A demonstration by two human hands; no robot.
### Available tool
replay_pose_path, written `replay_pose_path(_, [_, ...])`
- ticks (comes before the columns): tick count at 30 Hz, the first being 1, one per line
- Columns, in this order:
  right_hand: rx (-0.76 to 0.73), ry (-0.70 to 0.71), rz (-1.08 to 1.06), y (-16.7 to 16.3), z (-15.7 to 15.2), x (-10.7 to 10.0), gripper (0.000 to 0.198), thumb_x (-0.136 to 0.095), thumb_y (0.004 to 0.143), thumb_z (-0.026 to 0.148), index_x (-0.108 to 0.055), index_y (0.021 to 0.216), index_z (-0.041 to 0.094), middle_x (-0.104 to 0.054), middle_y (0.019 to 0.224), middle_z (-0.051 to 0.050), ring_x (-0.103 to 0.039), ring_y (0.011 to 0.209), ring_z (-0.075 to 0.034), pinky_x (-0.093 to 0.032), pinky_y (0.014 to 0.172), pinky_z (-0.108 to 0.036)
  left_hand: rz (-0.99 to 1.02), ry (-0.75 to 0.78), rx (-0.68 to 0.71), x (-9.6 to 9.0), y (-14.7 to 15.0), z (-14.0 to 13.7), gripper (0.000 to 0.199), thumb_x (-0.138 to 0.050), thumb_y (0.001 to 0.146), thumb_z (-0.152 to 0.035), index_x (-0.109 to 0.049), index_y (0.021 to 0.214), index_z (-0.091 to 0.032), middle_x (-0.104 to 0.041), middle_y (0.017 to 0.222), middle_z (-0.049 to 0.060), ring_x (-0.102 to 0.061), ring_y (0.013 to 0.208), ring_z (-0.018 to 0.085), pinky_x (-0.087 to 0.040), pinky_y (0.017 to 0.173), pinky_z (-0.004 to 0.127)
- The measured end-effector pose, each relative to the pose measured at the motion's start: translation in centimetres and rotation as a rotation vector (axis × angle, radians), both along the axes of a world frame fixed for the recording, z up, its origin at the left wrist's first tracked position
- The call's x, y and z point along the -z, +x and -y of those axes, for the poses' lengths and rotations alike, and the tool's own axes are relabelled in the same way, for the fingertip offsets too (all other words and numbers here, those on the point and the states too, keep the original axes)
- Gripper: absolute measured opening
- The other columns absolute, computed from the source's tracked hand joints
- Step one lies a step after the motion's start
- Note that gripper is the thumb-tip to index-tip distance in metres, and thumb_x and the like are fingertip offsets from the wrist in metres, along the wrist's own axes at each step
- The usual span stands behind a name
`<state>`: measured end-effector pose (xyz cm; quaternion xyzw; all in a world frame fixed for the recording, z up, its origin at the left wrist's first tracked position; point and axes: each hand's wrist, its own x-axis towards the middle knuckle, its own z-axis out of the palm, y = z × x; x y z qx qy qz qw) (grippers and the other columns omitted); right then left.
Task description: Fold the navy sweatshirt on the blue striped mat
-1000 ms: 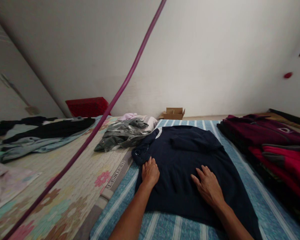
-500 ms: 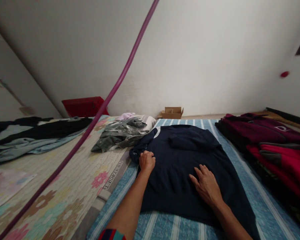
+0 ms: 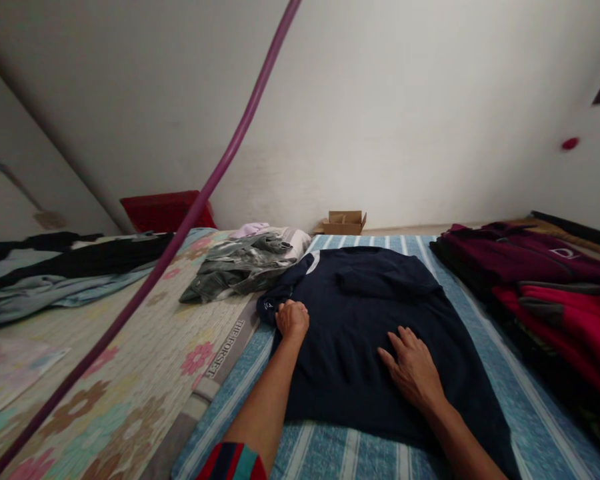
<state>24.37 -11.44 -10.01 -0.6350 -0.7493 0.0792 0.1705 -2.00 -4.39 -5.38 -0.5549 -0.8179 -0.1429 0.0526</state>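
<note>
White walls back a blue striped mattress (image 3: 330, 453) where a navy sweatshirt (image 3: 375, 333) lies spread across the middle. The left hand (image 3: 292, 319) is clenched on the sleeve at the mattress's left edge; the right hand (image 3: 414, 368) rests flat and released on the body. Good form would be pinning the body firmly while drawing the sleeve straight inward. Compared with a second earlier, the left hand has closed from flat and slid toward the cuff.
</note>
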Motion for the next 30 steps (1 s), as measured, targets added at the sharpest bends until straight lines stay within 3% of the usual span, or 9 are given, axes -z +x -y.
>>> replay_pose_path(7, [0.014, -0.033, -0.009, -0.1, 0.0, -0.3, 0.056, -0.035, 0.089, 0.048, -0.051, 0.129, 0.013, -0.040, 0.139, -0.015, -0.028, 0.133, -0.029, -0.023, 0.106, -0.042, 0.062, 0.087, -0.004, 0.0, 0.2, 0.1, 0.022, -0.045, 0.079, -0.016, -0.067, 0.080, -0.016, -0.063, 0.098, 0.013, -0.053, 0.102, 0.025, -0.039, 0.085, 0.037])
replay_pose_path(12, [0.013, -0.050, -0.027, -0.1, 0.0, -0.3, 0.056, -0.035, 0.089, 0.049, -0.050, 0.129, 0.013, -0.038, 0.140, -0.015, -0.027, 0.133, -0.029, -0.021, 0.107, -0.042, 0.228, 0.185, 0.027, -1.4, -2.0, 0.2, 0.021, -0.042, 0.080, -0.019, -0.062, 0.074, -0.017, -0.066, 0.084, 0.007, -0.061, 0.084, 0.017, -0.046, 0.074, 0.027])
replay_pose_path(17, [0.009, -0.048, -0.031, -0.1, 0.0, -0.4, 0.056, -0.035, 0.089, 0.049, -0.050, 0.129, 0.013, -0.038, 0.140, -0.015, -0.026, 0.133, -0.029, -0.022, 0.106, -0.043, 0.362, 0.335, -0.055, -3.7, -5.8, 0.8, 0.028, -0.031, 0.086, -0.025, -0.056, 0.091, -0.015, -0.067, 0.080, 0.003, -0.064, 0.068, 0.013, -0.048, 0.059, 0.023])
replay_pose_path(19, [0.005, -0.041, -0.029, -0.1, 0.0, -0.3, 0.056, -0.035, 0.088, 0.049, -0.050, 0.129, 0.013, -0.039, 0.140, -0.015, -0.027, 0.133, -0.029, -0.022, 0.106, -0.042, 0.361, 0.391, -0.140, -4.7, -7.3, 1.5, 0.028, -0.030, 0.085, -0.024, -0.056, 0.090, -0.014, -0.066, 0.081, 0.006, -0.065, 0.071, 0.016, -0.049, 0.061, 0.026])
replay_pose_path(23, [-0.003, -0.026, -0.024, -0.1, -0.1, -0.3, 0.055, -0.037, 0.088, 0.048, -0.051, 0.128, 0.013, -0.039, 0.139, -0.015, -0.027, 0.133, -0.029, -0.023, 0.105, -0.043, 0.235, 0.466, -0.281, -6.3, -8.3, 3.1, 0.021, -0.041, 0.077, -0.015, -0.057, 0.090, -0.015, -0.064, 0.096, 0.012, -0.059, 0.096, 0.025, -0.046, 0.080, 0.036])
replay_pose_path(25, [0.000, -0.028, -0.024, -0.1, 0.0, -0.3, 0.055, -0.037, 0.088, 0.047, -0.050, 0.129, 0.013, -0.039, 0.139, -0.015, -0.027, 0.133, -0.029, -0.023, 0.105, -0.043, 0.157, 0.436, -0.206, -6.3, -7.0, 3.6, 0.024, -0.043, 0.076, -0.014, -0.058, 0.095, -0.017, -0.064, 0.099, 0.010, -0.058, 0.097, 0.023, -0.044, 0.082, 0.033])
replay_pose_path(30, [0.008, -0.032, -0.029, -0.1, 0.0, -0.4, 0.054, -0.037, 0.089, 0.046, -0.050, 0.128, 0.012, -0.039, 0.139, -0.016, -0.027, 0.133, -0.029, -0.023, 0.106, -0.043, 0.098, 0.175, 0.252, -4.0, -1.8, 3.9, 0.024, -0.040, 0.081, -0.013, -0.062, 0.088, -0.019, -0.065, 0.092, 0.005, -0.060, 0.089, 0.016, -0.044, 0.081, 0.023])
